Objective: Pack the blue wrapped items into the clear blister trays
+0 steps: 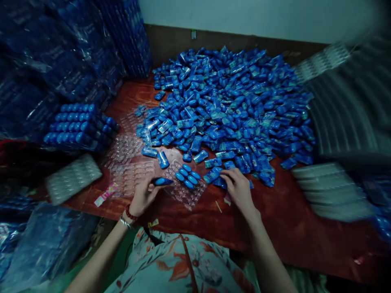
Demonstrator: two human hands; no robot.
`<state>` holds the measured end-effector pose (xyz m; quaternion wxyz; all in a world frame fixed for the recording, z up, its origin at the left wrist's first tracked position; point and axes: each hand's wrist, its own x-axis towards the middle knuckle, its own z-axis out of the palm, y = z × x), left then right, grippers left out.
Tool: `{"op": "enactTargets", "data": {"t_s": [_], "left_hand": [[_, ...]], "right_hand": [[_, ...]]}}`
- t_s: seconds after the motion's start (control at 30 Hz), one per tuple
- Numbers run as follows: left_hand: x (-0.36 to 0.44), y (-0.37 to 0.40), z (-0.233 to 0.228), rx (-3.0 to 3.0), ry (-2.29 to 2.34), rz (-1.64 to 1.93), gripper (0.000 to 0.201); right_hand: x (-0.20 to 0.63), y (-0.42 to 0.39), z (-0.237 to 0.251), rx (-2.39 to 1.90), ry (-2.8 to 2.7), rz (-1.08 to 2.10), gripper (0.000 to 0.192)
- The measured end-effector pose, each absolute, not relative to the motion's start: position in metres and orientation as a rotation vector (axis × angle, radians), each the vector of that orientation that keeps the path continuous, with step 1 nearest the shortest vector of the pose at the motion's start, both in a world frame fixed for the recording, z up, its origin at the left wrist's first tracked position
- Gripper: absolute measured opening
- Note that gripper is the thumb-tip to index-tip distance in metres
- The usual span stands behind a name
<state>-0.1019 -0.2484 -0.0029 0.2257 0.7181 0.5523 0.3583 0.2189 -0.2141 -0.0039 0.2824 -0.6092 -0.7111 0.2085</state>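
The reddish-brown surface (275, 219) has its near edge crossing the lower frame, just before the seated worker's floral garment (183, 264); a pale wall (244, 20) rises behind, at the top. Film-wrapped blue stacks (61, 53) bound the upper left, and ribbed pale trays (331, 191) bound the right side. The widest open room lies at lower right, between the right forearm, those trays and the near edge; a narrower reddish strip shows at upper left, between the wrapped stacks and the large heap of blue packets (226, 110) that fills the upper centre.

The two hands stand well apart on either side of a clear moulded tray (191, 199) at the centre, in which several blue oval pieces (187, 177) sit grouped. The left hand (145, 195), left of this tray, is closed on a small blue piece (162, 181) between thumb and fingers, its tip pointing toward the tray. The right hand (240, 189) reaches the heap's near fringe, fingertips at the right end of a wrapped packet (213, 175) lying just right of the tray; whether they pinch it I cannot tell. Further clear sheets (132, 175) lie left of the centre, with a pink-and-white scrap (106, 194) at their lower left corner.
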Motion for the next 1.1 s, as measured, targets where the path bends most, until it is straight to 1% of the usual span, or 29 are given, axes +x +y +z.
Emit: {"op": "enactTargets", "data": {"t_s": [0.07,0.17,0.27,0.33,0.37,0.47,0.53,0.7,0.8,0.9,0.97,1.03,1.1], "left_hand": [[-0.101,-0.253,-0.012,2.056,1.445,0.958,0.017],[-0.101,-0.245,-0.017,2.334,1.22,0.797,0.026],[-0.103,-0.23,-0.011,2.651,1.019,0.633,0.032],[-0.104,-0.222,-0.005,2.81,0.888,0.548,0.033],[-0.105,-0.218,-0.003,2.864,0.831,0.502,0.033],[-0.109,-0.21,0.001,2.937,0.737,0.361,0.034],[-0.113,-0.208,0.002,2.932,0.713,0.286,0.034],[-0.11,-0.217,0.005,2.874,0.704,0.213,0.032],[-0.098,-0.232,0.01,2.836,0.761,0.226,0.03],[-0.084,-0.246,0.013,2.808,0.895,0.232,0.027],[-0.078,-0.253,0.012,2.804,0.967,0.251,0.024],[-0.076,-0.255,0.009,2.794,1.012,0.314,0.023],[-0.076,-0.255,0.006,2.772,1.042,0.385,0.023]], "right_hand": [[0.219,-0.227,0.0,-1.664,-1.855,0.49,0.025],[0.213,-0.235,-0.003,-1.752,-1.876,0.403,0.031],[0.198,-0.228,-0.01,-1.923,-2.015,0.295,0.045],[0.187,-0.219,-0.012,-2.045,-2.094,0.208,0.048],[0.183,-0.214,-0.012,-2.077,-2.125,0.194,0.046],[0.178,-0.203,-0.014,-2.024,-2.189,0.328,0.034],[0.181,-0.201,-0.015,-1.956,-2.166,0.442,0.03],[0.177,-0.2,-0.015,-1.988,-2.006,0.494,0.043],[0.162,-0.193,-0.011,-2.048,-2.073,0.511,0.04],[0.155,-0.184,-0.008,-2.066,-2.103,0.679,0.037],[0.162,-0.183,-0.008,-2.0,-1.98,0.781,0.037],[0.176,-0.189,-0.007,-1.871,-1.722,0.84,0.037],[0.192,-0.205,-0.003,-1.709,-1.428,0.979,0.042]]}}
